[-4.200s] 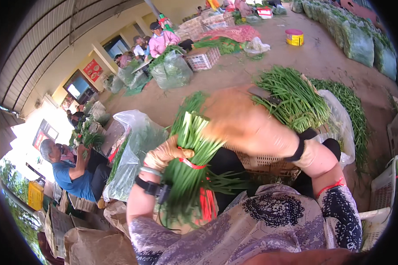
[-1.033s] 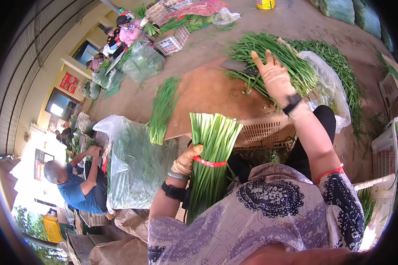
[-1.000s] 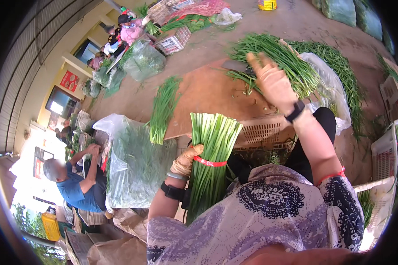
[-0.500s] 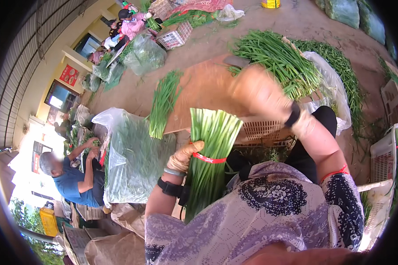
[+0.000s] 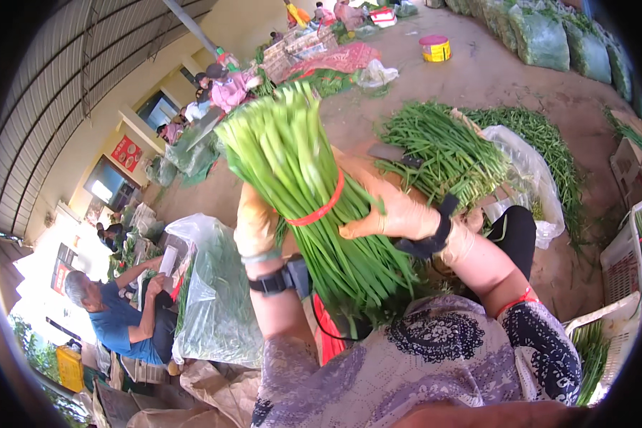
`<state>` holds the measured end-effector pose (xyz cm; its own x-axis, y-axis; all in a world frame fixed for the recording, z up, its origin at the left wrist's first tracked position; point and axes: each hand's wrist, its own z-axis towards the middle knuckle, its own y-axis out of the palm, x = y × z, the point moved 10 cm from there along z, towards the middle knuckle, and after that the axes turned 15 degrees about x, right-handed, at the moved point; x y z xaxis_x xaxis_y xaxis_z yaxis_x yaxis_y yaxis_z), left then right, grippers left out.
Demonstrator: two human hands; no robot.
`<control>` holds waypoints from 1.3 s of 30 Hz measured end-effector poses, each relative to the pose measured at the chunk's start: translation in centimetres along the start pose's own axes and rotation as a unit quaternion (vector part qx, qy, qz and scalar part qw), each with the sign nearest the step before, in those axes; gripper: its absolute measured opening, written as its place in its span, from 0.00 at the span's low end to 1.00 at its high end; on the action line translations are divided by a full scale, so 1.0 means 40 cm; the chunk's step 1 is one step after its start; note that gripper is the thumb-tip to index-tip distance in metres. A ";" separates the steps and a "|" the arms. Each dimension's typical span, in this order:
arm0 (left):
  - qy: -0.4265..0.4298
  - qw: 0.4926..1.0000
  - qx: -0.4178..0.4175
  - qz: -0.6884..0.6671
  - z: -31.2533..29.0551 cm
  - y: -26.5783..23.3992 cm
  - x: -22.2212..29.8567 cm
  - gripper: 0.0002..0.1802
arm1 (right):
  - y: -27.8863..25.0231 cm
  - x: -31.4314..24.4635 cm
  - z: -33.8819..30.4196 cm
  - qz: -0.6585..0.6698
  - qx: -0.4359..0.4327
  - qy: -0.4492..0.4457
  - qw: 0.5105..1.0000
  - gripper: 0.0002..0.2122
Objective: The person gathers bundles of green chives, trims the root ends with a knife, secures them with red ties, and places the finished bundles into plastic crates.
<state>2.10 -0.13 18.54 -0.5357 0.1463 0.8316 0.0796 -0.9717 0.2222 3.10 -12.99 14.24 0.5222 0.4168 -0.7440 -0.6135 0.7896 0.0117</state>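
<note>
Two hands are at one big bunch of long green stems (image 5: 292, 171). The bunch is up in the air in front of the person's chest. It leans to the left, with its pale, thick ends up and its thin leafy ends down by the patterned shirt (image 5: 435, 342). A red band (image 5: 317, 208) goes around its middle.

The right hand (image 5: 399, 214) grips the bunch on its right side, with the thumb in front, just below the band. The left hand (image 5: 257, 221) is against the other side. Its fingers are hidden behind the stems, so I cannot tell how tight it holds. Both hands look gloved.

The step in hand seems to be holding and tidying a bunch that is already tied. The pale ends are a bit blurred. I think the next move calls for a firm hold near the band, so no stems slip out, and care not to bend the leafy ends.

A knife (image 5: 386, 152) lies at the left edge of a loose green pile (image 5: 449, 157). A clear plastic bag (image 5: 225, 299) with greens inside is to the left. A white crate (image 5: 620, 267) is far to the right.
</note>
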 end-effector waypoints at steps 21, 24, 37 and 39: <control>-0.204 0.952 0.076 -0.214 -0.117 -0.043 -0.486 0.24 | -0.182 -0.090 -0.017 -0.615 0.098 -0.188 0.759 0.17; -0.209 0.960 0.069 -0.174 -0.112 0.002 -0.455 0.23 | -0.167 -0.153 0.038 -0.532 0.077 -0.241 0.808 0.08; -0.197 0.975 0.060 -0.085 -0.080 0.054 -0.429 0.20 | -0.048 -0.160 0.135 -0.632 -0.050 -0.439 0.637 0.07; -0.219 0.972 0.040 -0.077 -0.080 0.062 -0.459 0.20 | 0.009 -0.147 0.069 -0.454 -0.193 -0.427 0.758 0.06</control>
<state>9.44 -5.84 2.19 -0.1392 0.3702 0.9185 0.1014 -0.9173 0.3851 1.43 -13.94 20.47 0.9249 0.0505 0.3768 0.1861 0.8041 -0.5646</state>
